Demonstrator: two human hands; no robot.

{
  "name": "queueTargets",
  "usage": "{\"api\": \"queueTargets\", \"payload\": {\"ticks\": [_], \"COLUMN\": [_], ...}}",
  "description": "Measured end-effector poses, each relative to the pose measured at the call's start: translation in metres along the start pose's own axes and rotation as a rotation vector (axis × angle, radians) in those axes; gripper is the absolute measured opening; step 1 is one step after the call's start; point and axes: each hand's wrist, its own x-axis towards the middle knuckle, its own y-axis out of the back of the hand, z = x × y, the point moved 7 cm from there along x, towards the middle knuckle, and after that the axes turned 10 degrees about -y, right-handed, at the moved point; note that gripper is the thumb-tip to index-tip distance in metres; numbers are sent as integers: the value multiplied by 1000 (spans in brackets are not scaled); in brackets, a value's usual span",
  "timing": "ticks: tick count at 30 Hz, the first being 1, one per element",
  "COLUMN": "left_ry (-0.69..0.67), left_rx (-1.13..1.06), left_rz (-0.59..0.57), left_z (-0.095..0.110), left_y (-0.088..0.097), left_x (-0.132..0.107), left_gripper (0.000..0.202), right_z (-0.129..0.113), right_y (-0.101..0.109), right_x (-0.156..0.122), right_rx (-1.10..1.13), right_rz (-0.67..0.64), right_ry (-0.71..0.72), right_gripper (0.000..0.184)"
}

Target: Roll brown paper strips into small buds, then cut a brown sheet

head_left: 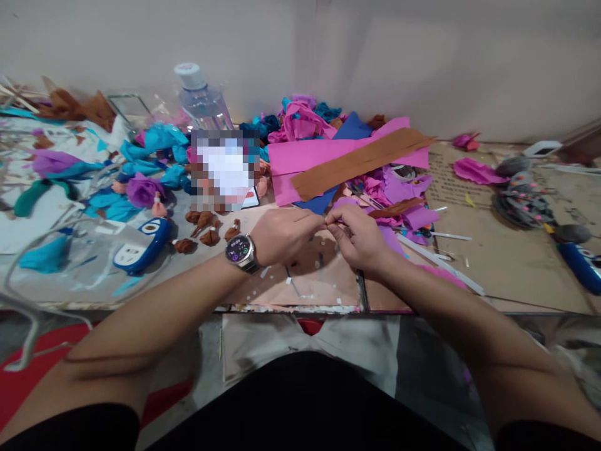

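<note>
My left hand, with a wristwatch on its wrist, and my right hand meet over a brown cardboard mat. Both are pinched closed, fingertips touching, on something small that I cannot make out. Just beyond them lie a long brown paper strip on pink crepe sheets and purple paper scraps. Small brown twisted paper buds sit left of my left hand.
A water bottle stands at the back near the wall. Turquoise and purple paper flowers crowd the left side. A blue glue gun lies at left; another blue tool and grey yarn are at right.
</note>
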Motion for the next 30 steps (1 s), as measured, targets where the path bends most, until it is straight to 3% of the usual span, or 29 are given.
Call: {"api": "queueTargets", "payload": {"ticks": [11, 17, 23, 30], "left_ry": [201, 219, 228, 359], "left_rx": [-245, -267, -294, -371], "left_rz": [-64, -81, -89, -23], "left_z": [-8, -9, -12, -20], "left_y": [-15, -14, -17, -8], "left_x": [-5, -5, -5, -5], "left_gripper": [25, 26, 26, 26], "right_z": [4, 4, 6, 14], "right_y": [-4, 0, -2, 1], "right_x": [0, 0, 1, 2], "right_rx": [11, 38, -31, -4], "right_rz": [-56, -20, -57, 10], "right_ry": [-39, -51, -10, -38], "right_gripper": [7, 4, 13, 12]}}
